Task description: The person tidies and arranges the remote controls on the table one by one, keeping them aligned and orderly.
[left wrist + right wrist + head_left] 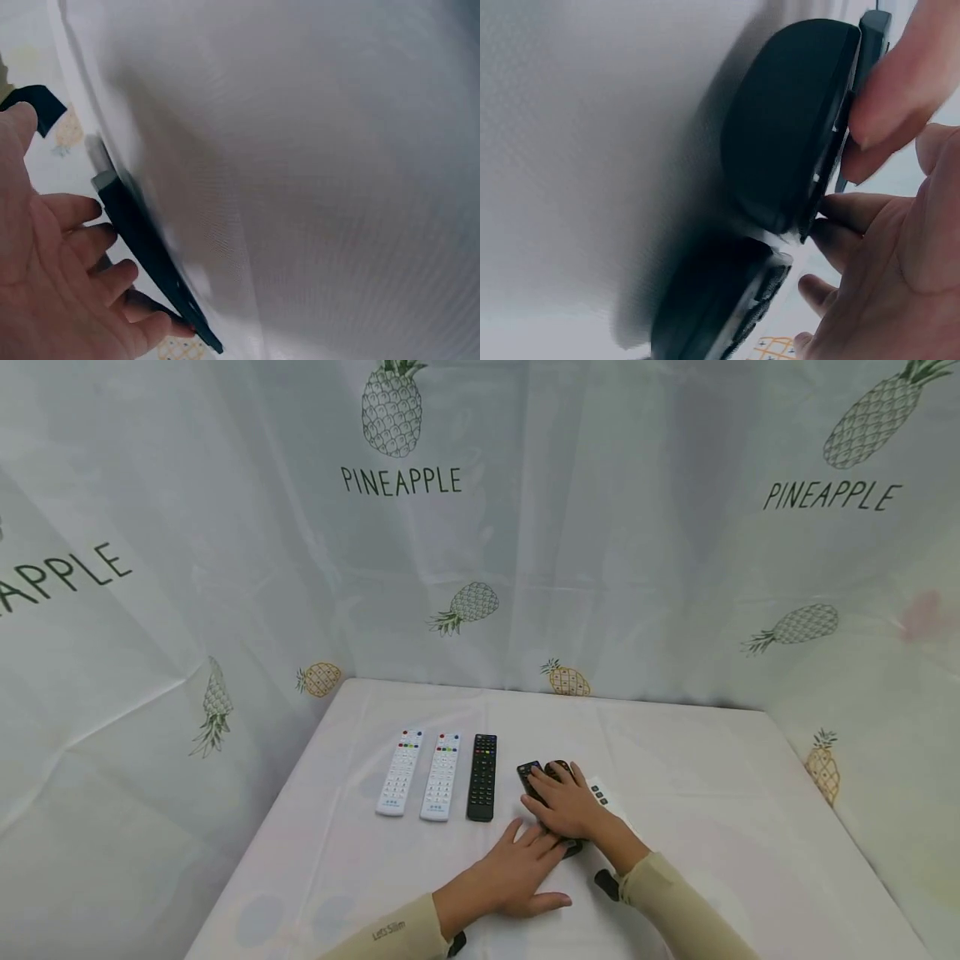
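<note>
In the head view my right hand [567, 806] lies palm down with spread fingers over a black remote control [558, 767]. Its outer fingertips reach a second, slimmer black remote [529, 768] to the left. A white remote [600, 792] shows partly from under its right side. My left hand [517, 877] is palm down and nearer to me, its fingertips at the lower end of the black remote. In the right wrist view, fingers press the top of a round-ended black remote [787, 127]. The left wrist view shows a black remote [154, 251] edge-on beside my left fingers.
Farther left, two white remotes [400, 774] and a black remote [482, 778] lie side by side on the white-covered table [675, 752]. A pineapple-printed cloth [600, 527] hangs behind and beside the table. Dark straps [606, 884] show at my sleeve cuffs.
</note>
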